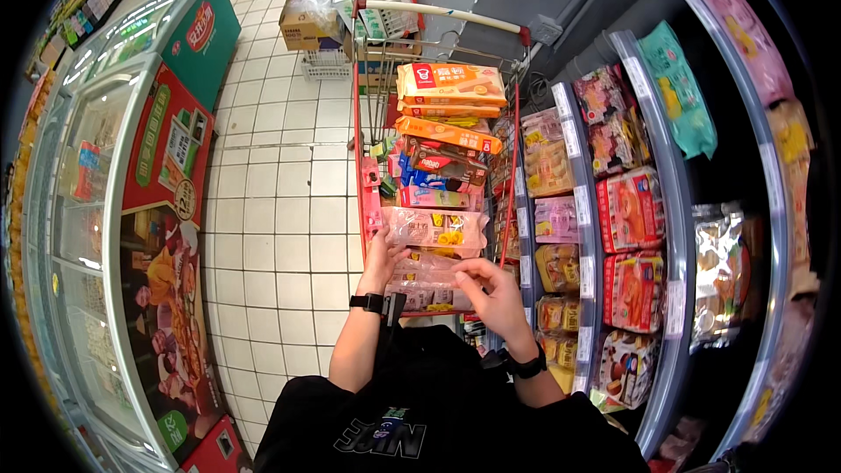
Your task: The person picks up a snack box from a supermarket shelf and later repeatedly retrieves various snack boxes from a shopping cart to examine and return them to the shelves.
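A metal shopping cart with red edging stands before me, heaped with packaged snacks. My left hand is at its near left side, fingers spread beside the left end of a pink, partly clear snack bag. Over the near right part of the cart, my right hand has bent fingers, their tips at the edge of another pink clear bag; whether they grip it is unclear. One more pink bag lies nearest me. Farther in are red-brown Nabati wafer packs and orange biscuit packs.
To the right, shelves with price tags hold bagged breads and red packs. A glass-topped freezer lines the left, across the tiled floor. Behind the cart handle stand a cardboard box and a white plastic crate.
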The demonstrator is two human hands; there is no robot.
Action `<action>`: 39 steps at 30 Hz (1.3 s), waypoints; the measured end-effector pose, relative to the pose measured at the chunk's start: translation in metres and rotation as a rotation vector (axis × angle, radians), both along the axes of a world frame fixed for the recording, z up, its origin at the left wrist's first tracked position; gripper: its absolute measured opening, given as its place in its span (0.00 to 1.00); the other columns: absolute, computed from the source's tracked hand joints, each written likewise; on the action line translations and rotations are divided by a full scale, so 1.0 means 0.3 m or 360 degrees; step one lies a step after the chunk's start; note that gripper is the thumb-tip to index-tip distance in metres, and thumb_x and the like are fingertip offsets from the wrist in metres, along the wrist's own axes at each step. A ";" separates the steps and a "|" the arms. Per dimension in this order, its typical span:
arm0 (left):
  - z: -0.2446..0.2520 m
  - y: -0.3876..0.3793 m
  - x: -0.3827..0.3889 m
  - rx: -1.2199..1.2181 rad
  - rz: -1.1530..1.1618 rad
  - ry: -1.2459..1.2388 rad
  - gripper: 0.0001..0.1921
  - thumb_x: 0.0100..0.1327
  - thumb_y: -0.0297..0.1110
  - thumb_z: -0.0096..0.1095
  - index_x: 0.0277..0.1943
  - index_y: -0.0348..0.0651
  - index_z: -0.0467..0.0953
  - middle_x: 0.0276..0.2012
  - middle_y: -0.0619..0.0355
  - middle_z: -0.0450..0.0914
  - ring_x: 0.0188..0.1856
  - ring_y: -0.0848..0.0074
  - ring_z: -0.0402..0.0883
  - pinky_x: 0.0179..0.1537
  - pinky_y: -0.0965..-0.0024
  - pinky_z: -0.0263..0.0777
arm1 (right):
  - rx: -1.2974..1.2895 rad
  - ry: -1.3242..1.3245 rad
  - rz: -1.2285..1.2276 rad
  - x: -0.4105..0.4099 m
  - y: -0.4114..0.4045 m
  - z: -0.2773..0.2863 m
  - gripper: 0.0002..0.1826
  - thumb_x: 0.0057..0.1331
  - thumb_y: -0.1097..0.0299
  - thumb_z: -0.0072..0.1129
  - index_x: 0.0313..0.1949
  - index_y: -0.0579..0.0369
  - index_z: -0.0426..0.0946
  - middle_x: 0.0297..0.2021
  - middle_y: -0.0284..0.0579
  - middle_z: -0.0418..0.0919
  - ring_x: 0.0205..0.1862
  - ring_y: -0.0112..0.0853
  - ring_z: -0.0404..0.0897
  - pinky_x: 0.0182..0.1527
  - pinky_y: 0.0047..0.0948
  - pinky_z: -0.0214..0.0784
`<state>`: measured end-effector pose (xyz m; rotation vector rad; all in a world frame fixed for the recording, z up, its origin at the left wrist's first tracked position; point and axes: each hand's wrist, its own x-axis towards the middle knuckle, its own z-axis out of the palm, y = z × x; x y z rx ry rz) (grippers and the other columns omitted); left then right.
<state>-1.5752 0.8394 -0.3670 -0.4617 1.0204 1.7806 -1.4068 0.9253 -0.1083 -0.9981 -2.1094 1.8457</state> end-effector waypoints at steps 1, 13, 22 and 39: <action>0.008 0.053 0.000 -0.0180 0.0206 -0.0163 0.33 0.69 0.46 0.51 0.72 0.37 0.55 0.69 0.38 0.57 0.67 0.45 0.63 0.52 0.55 0.76 | 0.0028 0.0040 0.0017 -0.015 0.014 -0.015 0.08 0.69 0.72 0.58 0.45 0.63 0.79 0.34 0.39 0.83 0.38 0.22 0.82 0.42 0.23 0.72; -0.280 0.134 -0.058 -0.0483 0.0757 -0.0307 0.15 0.72 0.46 0.54 0.53 0.46 0.74 0.39 0.62 0.78 0.33 0.75 0.75 0.30 0.73 0.72 | 0.0072 -0.0017 0.0195 -0.066 0.174 0.017 0.08 0.70 0.74 0.56 0.46 0.63 0.78 0.37 0.37 0.80 0.40 0.22 0.80 0.43 0.21 0.70; -0.261 0.169 -0.087 -0.0518 0.0724 -0.0213 0.15 0.70 0.48 0.59 0.49 0.47 0.75 0.37 0.62 0.79 0.31 0.74 0.75 0.29 0.73 0.71 | 0.0092 0.0026 0.0161 -0.017 0.269 0.046 0.09 0.71 0.73 0.56 0.47 0.63 0.77 0.35 0.38 0.81 0.40 0.22 0.81 0.44 0.21 0.70; 0.000 0.141 -0.074 -0.0244 0.0410 -0.0037 0.19 0.67 0.51 0.49 0.51 0.49 0.74 0.47 0.57 0.78 0.45 0.66 0.76 0.40 0.63 0.78 | 0.0206 0.0127 0.0111 0.019 0.284 0.076 0.09 0.70 0.71 0.57 0.45 0.63 0.78 0.35 0.38 0.82 0.39 0.22 0.81 0.41 0.22 0.71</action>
